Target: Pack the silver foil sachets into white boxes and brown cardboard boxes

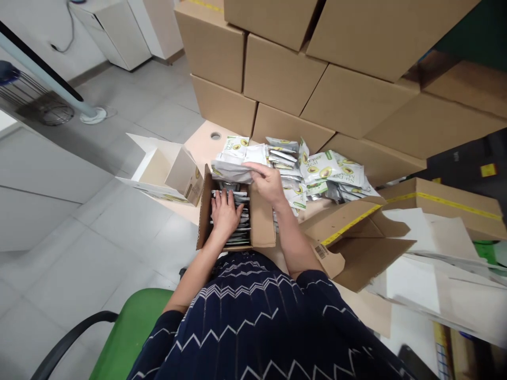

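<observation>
A small cardboard box (203, 211) stands in front of me, with a row of upright sachets (241, 221) packed inside. My left hand (224, 215) lies on the tops of these sachets, its fingers spread. Above the far end of the box, my right hand (266, 183) pinches the edge of a silvery sachet (232, 171) between thumb and fingers. Beyond and right of the box, a heap of white sachets with avocado prints (322, 166) covers part of the table. Some sachets in the box are hidden beneath my left hand.
An open white carton (170, 171) is left of the box. Large closed cardboard boxes (283, 74) are stacked behind the table. To the right lie an open brown carton (356, 248) and flat white cartons (415, 285). A green chair (130, 327) stands at lower left.
</observation>
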### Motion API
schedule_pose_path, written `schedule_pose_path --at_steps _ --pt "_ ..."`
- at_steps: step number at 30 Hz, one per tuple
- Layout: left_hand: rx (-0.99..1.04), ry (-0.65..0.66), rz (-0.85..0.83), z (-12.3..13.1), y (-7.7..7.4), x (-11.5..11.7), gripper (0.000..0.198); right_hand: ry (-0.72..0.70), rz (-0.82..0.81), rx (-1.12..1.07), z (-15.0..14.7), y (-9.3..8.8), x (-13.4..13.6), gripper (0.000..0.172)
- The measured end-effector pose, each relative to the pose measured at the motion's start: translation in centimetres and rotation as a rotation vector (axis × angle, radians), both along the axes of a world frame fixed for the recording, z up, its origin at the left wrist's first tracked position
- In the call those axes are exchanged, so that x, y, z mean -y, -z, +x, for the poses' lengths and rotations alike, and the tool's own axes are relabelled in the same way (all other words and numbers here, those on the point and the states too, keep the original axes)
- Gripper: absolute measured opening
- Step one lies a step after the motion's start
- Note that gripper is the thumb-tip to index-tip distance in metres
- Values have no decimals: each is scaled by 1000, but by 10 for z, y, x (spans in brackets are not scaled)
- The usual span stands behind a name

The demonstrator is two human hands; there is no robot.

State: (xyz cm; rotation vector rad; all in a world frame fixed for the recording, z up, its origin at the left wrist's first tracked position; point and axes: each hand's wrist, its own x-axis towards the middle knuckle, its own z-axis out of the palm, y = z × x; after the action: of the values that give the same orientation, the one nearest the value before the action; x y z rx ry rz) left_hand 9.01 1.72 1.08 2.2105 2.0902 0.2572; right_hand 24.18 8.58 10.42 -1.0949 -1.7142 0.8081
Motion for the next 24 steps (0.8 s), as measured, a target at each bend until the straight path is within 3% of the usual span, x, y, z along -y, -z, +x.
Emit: schedule_pose_path --at_steps 4,10,18,24 --pt "-19 -7 2 1 -1 0 68 7 -46 189 -18 20 -8 47" --pt "-7 -6 -1 1 -1 0 67 108 -101 391 -12 26 -17 45" --pt "-12 0 9 1 -2 0 68 15 -111 508 -5 20 -25 43" --pt "-33 -4 15 2 -1 0 68 -68 -80 772 -11 -2 -18 34"
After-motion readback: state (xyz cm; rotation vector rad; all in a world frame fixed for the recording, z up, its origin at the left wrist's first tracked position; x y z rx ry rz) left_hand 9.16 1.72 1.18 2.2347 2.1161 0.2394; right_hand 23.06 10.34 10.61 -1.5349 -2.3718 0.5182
